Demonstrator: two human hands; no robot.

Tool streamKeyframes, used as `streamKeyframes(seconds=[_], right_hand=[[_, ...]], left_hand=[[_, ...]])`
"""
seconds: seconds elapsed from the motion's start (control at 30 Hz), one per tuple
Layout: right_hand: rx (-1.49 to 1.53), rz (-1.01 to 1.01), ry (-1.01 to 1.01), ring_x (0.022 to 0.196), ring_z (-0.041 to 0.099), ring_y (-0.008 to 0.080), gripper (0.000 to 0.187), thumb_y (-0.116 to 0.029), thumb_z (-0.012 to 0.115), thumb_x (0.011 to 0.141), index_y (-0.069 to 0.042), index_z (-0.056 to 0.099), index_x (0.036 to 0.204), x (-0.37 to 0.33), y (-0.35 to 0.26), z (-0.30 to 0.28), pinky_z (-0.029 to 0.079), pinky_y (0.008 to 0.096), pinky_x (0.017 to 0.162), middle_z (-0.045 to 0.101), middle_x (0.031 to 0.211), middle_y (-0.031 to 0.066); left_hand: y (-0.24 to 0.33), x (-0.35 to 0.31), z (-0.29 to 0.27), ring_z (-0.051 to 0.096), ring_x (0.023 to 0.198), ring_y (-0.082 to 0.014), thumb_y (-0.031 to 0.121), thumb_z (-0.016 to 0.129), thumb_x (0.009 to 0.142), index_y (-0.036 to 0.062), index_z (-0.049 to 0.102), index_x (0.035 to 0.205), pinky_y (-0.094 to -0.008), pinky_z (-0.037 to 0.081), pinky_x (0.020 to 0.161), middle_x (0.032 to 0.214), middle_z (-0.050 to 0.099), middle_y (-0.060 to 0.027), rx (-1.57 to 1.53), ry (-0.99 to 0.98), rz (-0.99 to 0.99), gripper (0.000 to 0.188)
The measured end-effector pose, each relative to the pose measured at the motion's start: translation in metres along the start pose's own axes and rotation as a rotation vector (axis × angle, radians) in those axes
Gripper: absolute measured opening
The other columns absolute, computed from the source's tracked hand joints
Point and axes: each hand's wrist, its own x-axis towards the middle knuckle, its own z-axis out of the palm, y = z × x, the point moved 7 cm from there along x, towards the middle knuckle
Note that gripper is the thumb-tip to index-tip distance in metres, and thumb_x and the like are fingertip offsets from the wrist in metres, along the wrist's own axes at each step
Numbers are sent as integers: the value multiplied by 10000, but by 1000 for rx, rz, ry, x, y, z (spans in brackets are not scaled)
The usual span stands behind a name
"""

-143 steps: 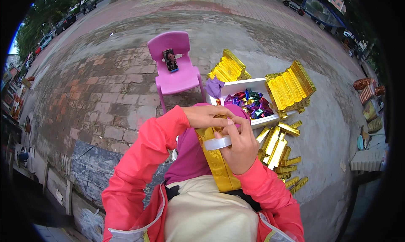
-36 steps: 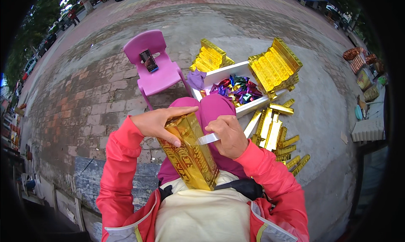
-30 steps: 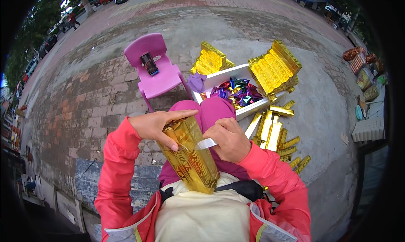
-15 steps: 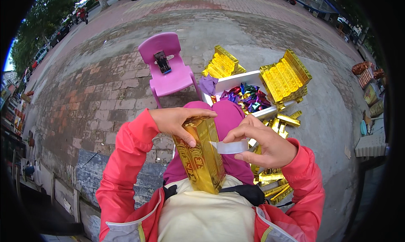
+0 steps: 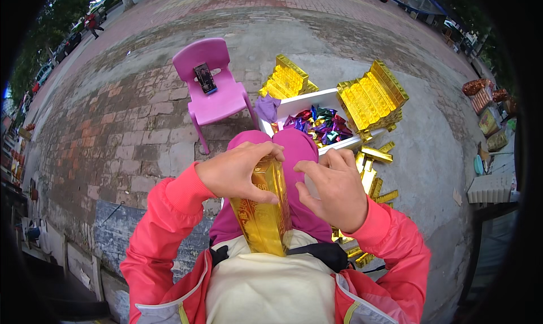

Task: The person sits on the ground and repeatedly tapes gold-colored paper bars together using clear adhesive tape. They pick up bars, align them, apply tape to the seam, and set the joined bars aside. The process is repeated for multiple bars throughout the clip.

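A tall gold foil box (image 5: 261,227) with raised patterns stands tilted on my lap, its lower end against my cream top. My left hand (image 5: 240,171) is closed over its upper end, thumb across the near face and fingers round the far side. Just right of the box, my right hand (image 5: 338,191) curls its thumb and fingers around a roll of clear tape (image 5: 310,186). Only a pale sliver of the roll shows between the fingers; the rest is covered. A small gap separates these fingers from the box.
Beyond my knees stands a white foam box (image 5: 305,102) holding shiny coloured foil pieces (image 5: 325,125). Stacked gold boxes (image 5: 373,98) rest at its right, with another gold stack (image 5: 287,78) behind. Loose gold bars (image 5: 370,180) lie right of my leg. A pink chair (image 5: 218,100) carries a phone (image 5: 205,78).
My right hand has turned and now covers most of the tape roll, which showed plainly before. My left hand has slid a little lower over the gold box. The view has shifted slightly.
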Motion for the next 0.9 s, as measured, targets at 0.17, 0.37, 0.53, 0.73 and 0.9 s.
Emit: streamKeyframes(seconds=[0.17,0.37,0.53,0.73,0.9], right_hand=[[-46,-3,91,785,551,221,263,-158,825,715,-127,684,934,-8,6,-17,400,392,820,583,742,-4],[-91,-106,168,785,478,195,347,-155,838,628,-244,667,917,-29,-56,-95,333,502,895,410,633,-70],[-58,-332,521,855,474,143,147,-387,725,808,-357,605,889,-46,-97,-135,306,423,878,425,735,-100],[3,-443,760,811,458,114,98,-378,699,844,-402,605,826,-48,-97,-129,256,418,861,371,657,-111],[56,-508,866,790,450,109,142,-396,682,856,-416,566,776,-51,-95,-126,251,412,858,340,628,-110]], left_hand=[[12,-18,-8,501,1316,-328,363,901,714,47,538,1299,-427,400,1097,1412,535,-183,44,99,65,757],[120,-76,-38,540,1243,-369,326,906,695,107,603,1242,-453,417,1049,1407,563,-162,221,306,184,662],[181,-108,-46,651,1066,-346,289,775,830,52,636,1154,-476,472,970,1263,647,-262,360,505,451,424],[172,-131,-39,592,1166,-375,271,793,778,95,671,1082,-488,460,1007,1263,676,-182,609,495,485,372],[178,-137,-46,578,1171,-378,206,772,748,120,683,1041,-470,480,976,1228,696,-163,569,373,476,318]])
